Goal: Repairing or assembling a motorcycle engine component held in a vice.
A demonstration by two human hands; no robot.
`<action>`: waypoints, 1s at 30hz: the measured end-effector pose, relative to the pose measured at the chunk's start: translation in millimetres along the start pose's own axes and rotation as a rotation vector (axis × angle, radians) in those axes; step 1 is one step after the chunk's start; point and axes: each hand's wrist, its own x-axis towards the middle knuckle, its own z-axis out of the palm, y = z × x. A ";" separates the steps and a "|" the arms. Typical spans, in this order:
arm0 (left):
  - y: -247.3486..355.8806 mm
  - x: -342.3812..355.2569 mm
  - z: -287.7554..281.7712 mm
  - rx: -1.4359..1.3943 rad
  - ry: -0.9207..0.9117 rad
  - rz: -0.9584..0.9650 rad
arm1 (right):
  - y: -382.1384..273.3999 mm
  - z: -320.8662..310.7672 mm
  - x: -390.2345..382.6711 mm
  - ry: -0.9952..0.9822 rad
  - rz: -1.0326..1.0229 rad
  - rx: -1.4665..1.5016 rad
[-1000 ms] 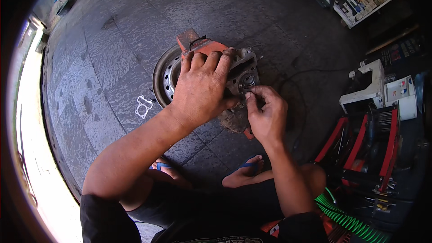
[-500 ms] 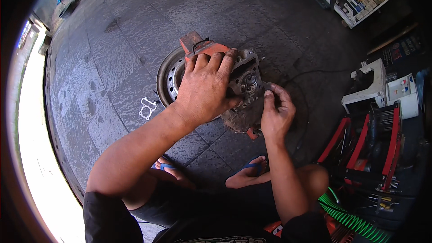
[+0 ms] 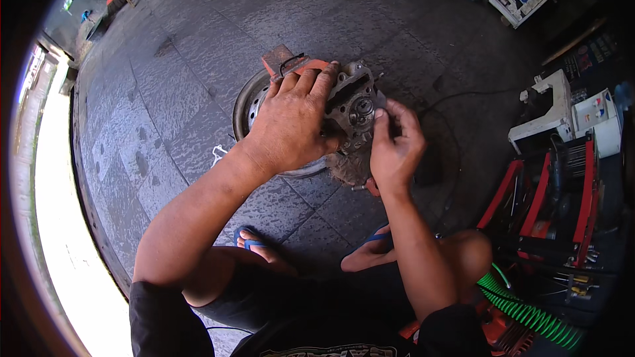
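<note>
A metal engine cylinder head with a round combustion chamber faces up in front of me. My left hand is wrapped over its left side, thumb at the near edge and fingers at the far edge. Between thumb and fingers, my right hand pinches a small flat grey piece against the right side of the head's face, beside the chamber. What exactly the piece is, I cannot make out. An orange vise shows just beyond my left fingers, and a brown rag lies under the head's near side.
Beneath the work is a wheel rim. A thin metal gasket lies on the tiled floor, partly behind my left forearm. On the right are a red-and-black toolbox, a white frame and a green coiled hose.
My right hand has moved up and left, bringing the flat piece from the head's right edge onto its face near the chamber. The left hand keeps its hold. The whole view has shifted slightly.
</note>
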 end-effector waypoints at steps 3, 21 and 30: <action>1.1 3.1 -5.0 -0.072 -0.071 -0.003 | -2.7 7.4 5.6 0.002 -0.106 -0.061; -20.8 4.1 -6.8 -0.270 -0.100 0.085 | -16.8 5.2 -19.3 -0.238 -0.402 -0.153; -20.6 2.6 -6.8 -0.265 -0.145 0.044 | -14.0 -9.9 -21.3 -0.149 -0.235 -0.127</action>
